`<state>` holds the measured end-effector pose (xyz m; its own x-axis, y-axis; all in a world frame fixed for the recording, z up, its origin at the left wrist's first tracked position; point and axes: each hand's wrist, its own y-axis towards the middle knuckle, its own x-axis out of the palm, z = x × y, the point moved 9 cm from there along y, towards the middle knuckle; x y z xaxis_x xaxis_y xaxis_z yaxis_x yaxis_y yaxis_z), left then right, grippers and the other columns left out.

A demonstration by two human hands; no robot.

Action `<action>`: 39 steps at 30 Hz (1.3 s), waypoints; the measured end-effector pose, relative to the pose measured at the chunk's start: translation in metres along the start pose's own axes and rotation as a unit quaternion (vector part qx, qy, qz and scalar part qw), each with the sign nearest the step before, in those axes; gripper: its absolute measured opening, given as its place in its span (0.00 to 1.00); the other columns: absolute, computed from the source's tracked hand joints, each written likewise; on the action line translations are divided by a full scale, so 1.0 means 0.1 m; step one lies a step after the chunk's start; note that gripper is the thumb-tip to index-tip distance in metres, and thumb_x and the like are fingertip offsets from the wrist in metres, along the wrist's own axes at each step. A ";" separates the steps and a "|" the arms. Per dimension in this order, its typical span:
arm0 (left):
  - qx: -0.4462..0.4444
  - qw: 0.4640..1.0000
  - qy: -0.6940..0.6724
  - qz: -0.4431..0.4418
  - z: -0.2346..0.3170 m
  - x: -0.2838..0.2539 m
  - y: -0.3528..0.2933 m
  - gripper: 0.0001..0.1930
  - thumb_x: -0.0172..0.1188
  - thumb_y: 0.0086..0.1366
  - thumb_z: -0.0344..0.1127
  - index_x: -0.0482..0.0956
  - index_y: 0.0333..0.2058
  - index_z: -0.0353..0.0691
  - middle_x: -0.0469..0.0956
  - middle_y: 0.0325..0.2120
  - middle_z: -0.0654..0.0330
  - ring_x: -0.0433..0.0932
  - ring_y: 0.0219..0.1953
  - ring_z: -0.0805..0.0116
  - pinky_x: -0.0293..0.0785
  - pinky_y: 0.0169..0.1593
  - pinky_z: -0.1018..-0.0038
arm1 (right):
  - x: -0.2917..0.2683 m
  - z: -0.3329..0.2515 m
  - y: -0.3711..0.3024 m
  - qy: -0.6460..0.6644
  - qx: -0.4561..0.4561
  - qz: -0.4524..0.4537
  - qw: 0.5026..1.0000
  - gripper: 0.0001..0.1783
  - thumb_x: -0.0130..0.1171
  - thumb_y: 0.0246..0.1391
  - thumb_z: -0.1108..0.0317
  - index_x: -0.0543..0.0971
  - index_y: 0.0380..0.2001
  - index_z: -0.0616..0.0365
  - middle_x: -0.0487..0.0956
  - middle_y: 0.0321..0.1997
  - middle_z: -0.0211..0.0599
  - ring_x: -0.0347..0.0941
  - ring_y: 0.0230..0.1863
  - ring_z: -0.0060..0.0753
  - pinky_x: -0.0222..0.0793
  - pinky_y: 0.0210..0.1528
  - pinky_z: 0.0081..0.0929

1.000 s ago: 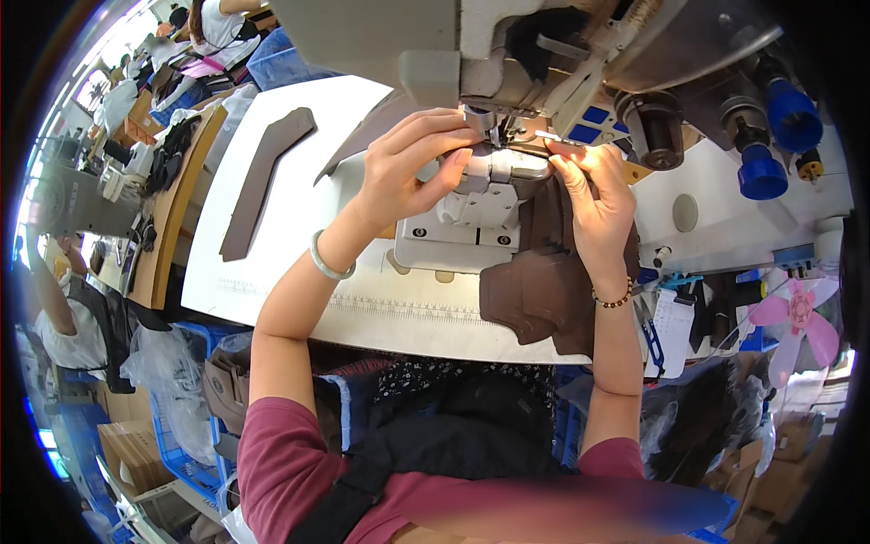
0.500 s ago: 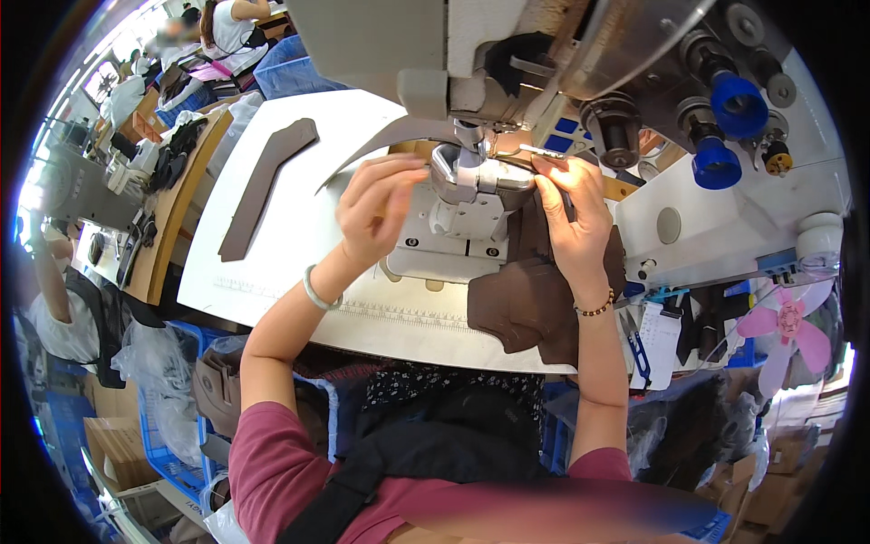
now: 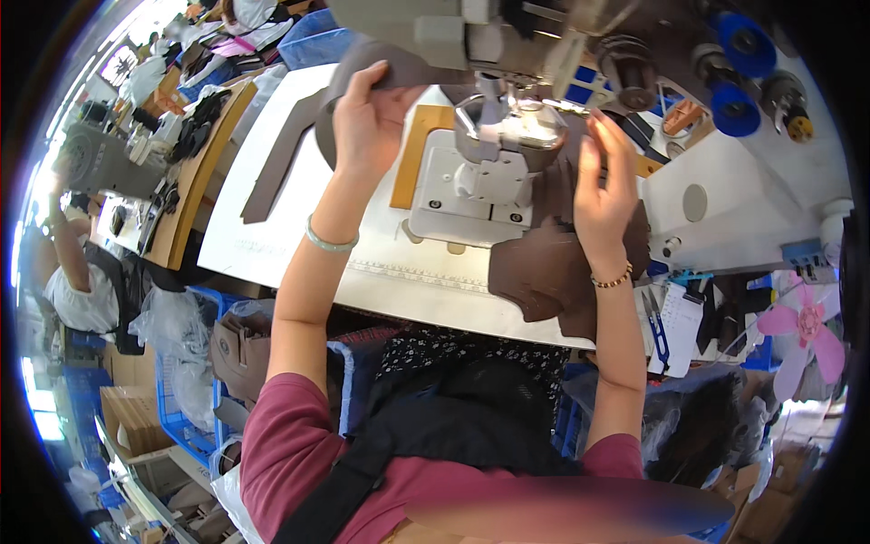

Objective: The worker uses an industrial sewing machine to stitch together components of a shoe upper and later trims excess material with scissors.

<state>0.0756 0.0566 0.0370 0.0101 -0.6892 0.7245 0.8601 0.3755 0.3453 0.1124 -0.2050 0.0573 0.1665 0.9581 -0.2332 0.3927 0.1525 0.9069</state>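
Observation:
My left hand (image 3: 370, 127) is closed on the edge of a curved grey-brown leather-like piece (image 3: 408, 66), lifted left of the sewing machine head. The piece runs toward the needle area, where the machine hides part of it. My right hand (image 3: 609, 186) is on the other side of the rounded metal sewing arm (image 3: 512, 131). Its fingers are stretched and apart, with the tips close to a thin, bright metal part (image 3: 566, 107); I see nothing held in them. Dark brown pieces (image 3: 541, 272) lie on the table below my right hand.
A long bent strip (image 3: 283, 168) lies on the white tabletop (image 3: 362, 295) at left. Thread stands with blue cones (image 3: 732, 107) rise at upper right. Blue-handled snips (image 3: 659, 334), a notepad (image 3: 680, 322) and a pink fan (image 3: 807, 322) are at right. Blue crates (image 3: 186, 399) stand below left.
My left hand has moved up and away from the sewing arm and now grips the curved piece, which is raised. My right hand has drawn slightly back, its fingers loosened. The view has shifted.

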 end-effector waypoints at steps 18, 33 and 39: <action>0.107 0.992 0.048 0.047 0.64 -0.63 -1.14 0.14 0.44 0.67 0.29 0.67 0.49 0.28 0.74 0.48 0.49 0.76 0.51 0.59 0.77 0.54 0.64 | 1.56 -0.94 -0.78 0.644 0.476 -0.320 0.506 0.17 0.59 0.59 0.65 0.74 0.46 0.66 0.78 0.41 0.38 0.73 0.39 0.24 0.69 0.41 0.22; 0.083 0.996 -0.030 -0.019 0.51 -0.63 -1.30 0.18 0.43 0.67 0.31 0.64 0.53 0.29 0.73 0.51 0.49 0.73 0.54 0.60 0.72 0.59 0.64 | 1.57 -0.97 -0.96 0.667 0.427 -0.326 0.516 0.09 0.58 0.57 0.71 0.74 0.39 0.63 0.78 0.36 0.41 0.66 0.31 0.19 0.65 0.37 0.18; 0.084 0.995 0.031 0.036 0.51 -0.73 -1.37 0.17 0.44 0.65 0.28 0.67 0.52 0.29 0.74 0.49 0.50 0.75 0.52 0.61 0.69 0.59 0.65 | 1.55 -0.87 -1.12 0.648 0.447 -0.341 0.513 0.09 0.58 0.58 0.69 0.74 0.38 0.62 0.78 0.35 0.39 0.65 0.30 0.18 0.64 0.36 0.17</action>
<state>-0.0684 0.0868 -0.0327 0.1042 -0.6916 0.7148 0.7589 0.5198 0.3923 0.0154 -0.0529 -0.0499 -0.7997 0.2012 0.5657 0.3148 0.9428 0.1098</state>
